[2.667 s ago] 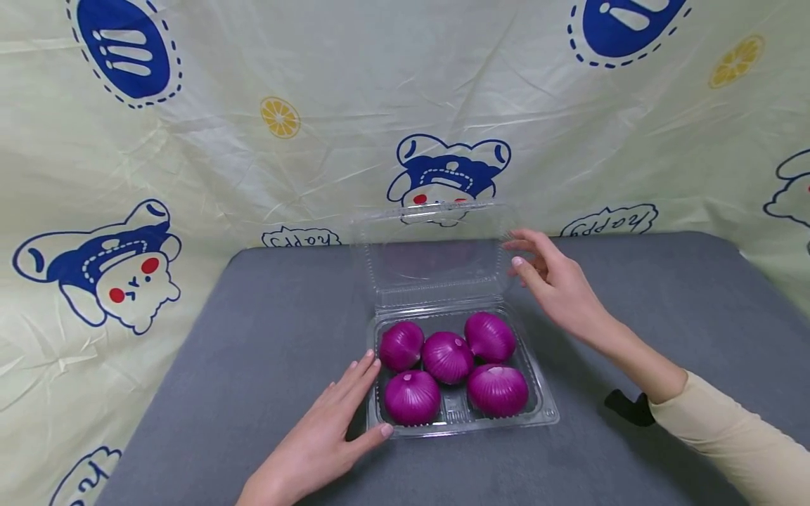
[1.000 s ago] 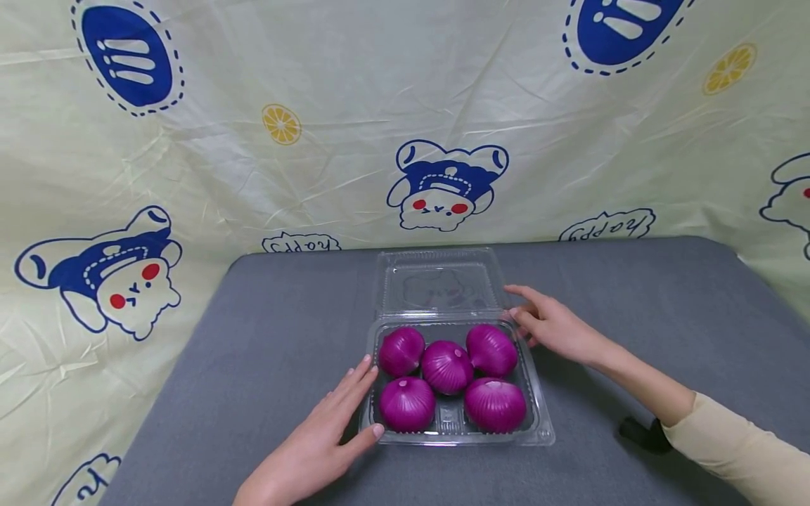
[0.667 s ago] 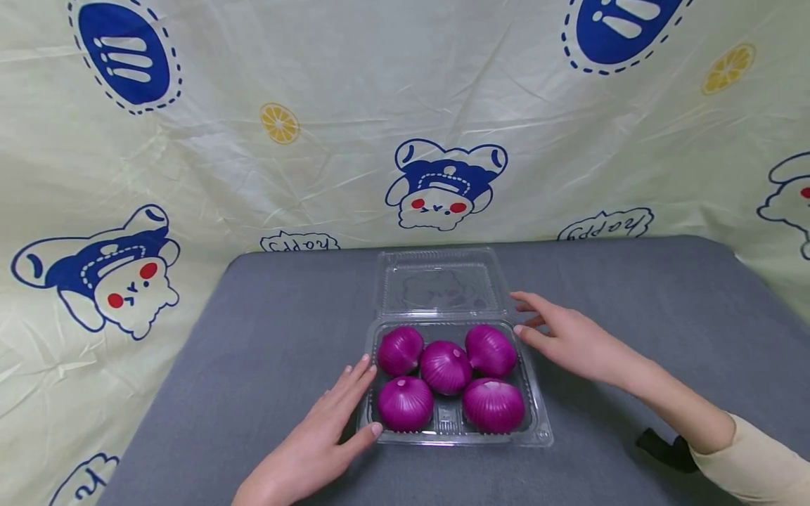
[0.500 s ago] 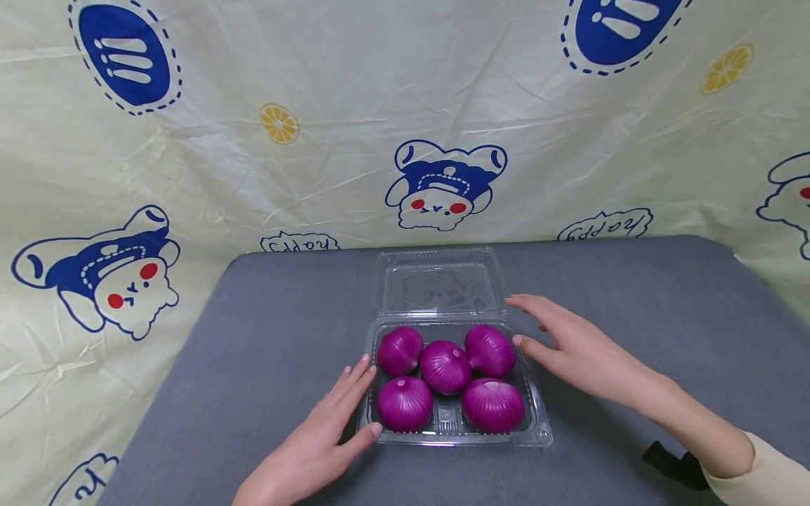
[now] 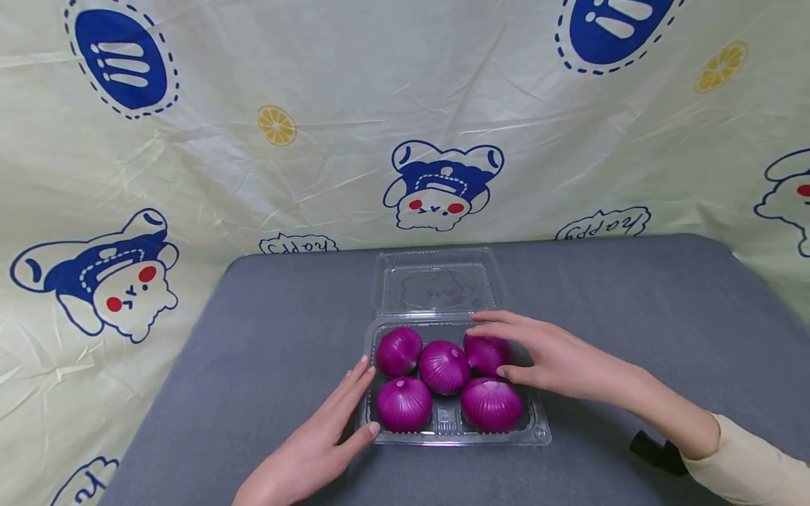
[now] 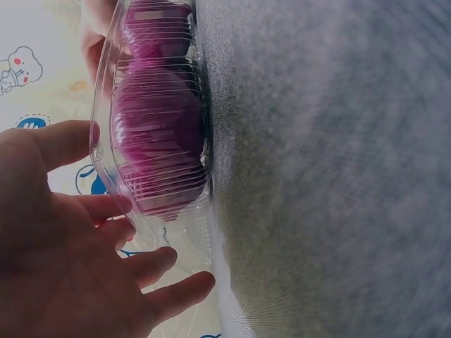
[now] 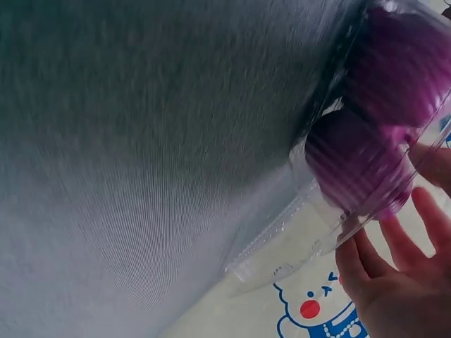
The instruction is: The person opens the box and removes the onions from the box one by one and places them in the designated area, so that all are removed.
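A clear plastic clamshell box (image 5: 538, 430) lies on the grey table, its lid (image 5: 436, 284) folded back flat behind it. Several purple onions sit inside, among them a front left onion (image 5: 403, 405), a middle onion (image 5: 444, 367) and a front right onion (image 5: 491, 405). My right hand (image 5: 544, 351) is over the back right onion (image 5: 486, 353), partly hiding it, with the thumb on the near side and the fingers on the far side. In the right wrist view its fingers are spread beside this onion. My left hand (image 5: 323, 432) touches the box's left rim with outstretched fingers.
The grey table (image 5: 278, 323) runs back to a pale printed curtain (image 5: 342, 169) hanging behind it. A dark strap (image 5: 658, 451) is by my right wrist, at the cuff of the cream sleeve (image 5: 740, 450).
The lid has swung back from upright to flat on the table. My right hand has let go of it and come forward and left over the back right onion. My left hand has stayed.
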A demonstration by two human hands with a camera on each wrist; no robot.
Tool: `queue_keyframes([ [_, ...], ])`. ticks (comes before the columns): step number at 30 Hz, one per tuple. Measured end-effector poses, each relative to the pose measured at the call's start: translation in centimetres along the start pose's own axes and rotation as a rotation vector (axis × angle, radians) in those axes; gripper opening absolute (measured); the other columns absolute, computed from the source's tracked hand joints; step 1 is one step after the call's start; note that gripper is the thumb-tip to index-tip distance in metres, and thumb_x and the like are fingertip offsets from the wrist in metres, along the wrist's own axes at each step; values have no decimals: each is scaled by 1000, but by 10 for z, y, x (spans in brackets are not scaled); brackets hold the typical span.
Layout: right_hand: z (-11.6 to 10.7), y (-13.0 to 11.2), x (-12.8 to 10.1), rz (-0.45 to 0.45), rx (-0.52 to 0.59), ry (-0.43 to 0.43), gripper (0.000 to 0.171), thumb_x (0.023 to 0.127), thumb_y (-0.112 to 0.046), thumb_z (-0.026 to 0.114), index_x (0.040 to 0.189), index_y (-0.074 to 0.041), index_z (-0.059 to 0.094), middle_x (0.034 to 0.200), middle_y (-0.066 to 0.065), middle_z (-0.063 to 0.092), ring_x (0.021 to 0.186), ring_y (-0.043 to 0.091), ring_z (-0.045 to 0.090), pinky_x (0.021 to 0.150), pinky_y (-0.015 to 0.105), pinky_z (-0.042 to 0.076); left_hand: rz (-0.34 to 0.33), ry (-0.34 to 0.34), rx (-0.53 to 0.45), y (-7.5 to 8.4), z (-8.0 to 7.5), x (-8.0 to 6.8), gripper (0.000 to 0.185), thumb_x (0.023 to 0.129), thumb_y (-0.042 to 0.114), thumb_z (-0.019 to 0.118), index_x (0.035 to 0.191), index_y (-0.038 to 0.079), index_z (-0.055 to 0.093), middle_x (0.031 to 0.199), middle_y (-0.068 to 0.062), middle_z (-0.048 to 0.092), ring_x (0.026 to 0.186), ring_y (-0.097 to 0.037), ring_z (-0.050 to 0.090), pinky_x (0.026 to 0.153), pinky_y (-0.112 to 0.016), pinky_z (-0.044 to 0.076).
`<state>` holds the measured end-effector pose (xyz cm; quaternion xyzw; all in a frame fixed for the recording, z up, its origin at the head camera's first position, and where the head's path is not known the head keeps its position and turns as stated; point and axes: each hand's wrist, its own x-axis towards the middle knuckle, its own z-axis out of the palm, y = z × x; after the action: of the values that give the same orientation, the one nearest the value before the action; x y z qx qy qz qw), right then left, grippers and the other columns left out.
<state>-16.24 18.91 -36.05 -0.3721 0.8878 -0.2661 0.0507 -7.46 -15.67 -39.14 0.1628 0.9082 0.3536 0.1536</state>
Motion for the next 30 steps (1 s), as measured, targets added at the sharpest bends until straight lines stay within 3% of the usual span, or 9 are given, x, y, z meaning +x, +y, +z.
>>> queue_keyframes([
  [7, -5, 9, 11, -59, -62, -116, 66, 76, -19, 77, 135, -28, 49, 142, -6, 39, 125, 15, 37, 89, 37, 47, -6, 5, -20, -1, 0, -3, 69, 92, 50, 51, 148, 39, 13, 152, 24, 1, 139, -8, 6, 106, -50, 25],
  [12, -7, 7, 18, -43, -113, -182, 71, 74, -19, 78, 137, -27, 48, 141, -4, 40, 123, 15, 35, 84, 33, 49, -9, 1, -23, -2, 0, -2, 69, 91, 52, 50, 148, 40, 13, 152, 25, 1, 139, -7, 7, 106, -51, 25],
  [15, -7, 6, 23, -33, -140, -214, 72, 72, -18, 79, 137, -26, 48, 139, -4, 42, 122, 16, 34, 83, 32, 49, 23, 19, -16, -2, 1, -2, 68, 92, 51, 50, 149, 37, 14, 152, 23, 2, 139, -7, 7, 106, -50, 24],
  [19, -9, 6, 27, -34, -149, -231, 70, 71, -18, 80, 134, -25, 51, 134, -6, 44, 118, 15, 36, 81, 31, 49, 49, 31, -11, -2, 2, -2, 68, 93, 51, 49, 149, 34, 15, 153, 19, 3, 139, -9, 7, 106, -51, 24],
  [30, -22, -2, 32, -45, -179, -241, 70, 67, -21, 84, 131, -24, 53, 130, -6, 46, 116, 14, 39, 79, 31, 50, 9, 21, -28, 0, 1, -2, 69, 91, 52, 51, 149, 37, 16, 152, 24, 2, 138, -5, 7, 107, -48, 23],
])
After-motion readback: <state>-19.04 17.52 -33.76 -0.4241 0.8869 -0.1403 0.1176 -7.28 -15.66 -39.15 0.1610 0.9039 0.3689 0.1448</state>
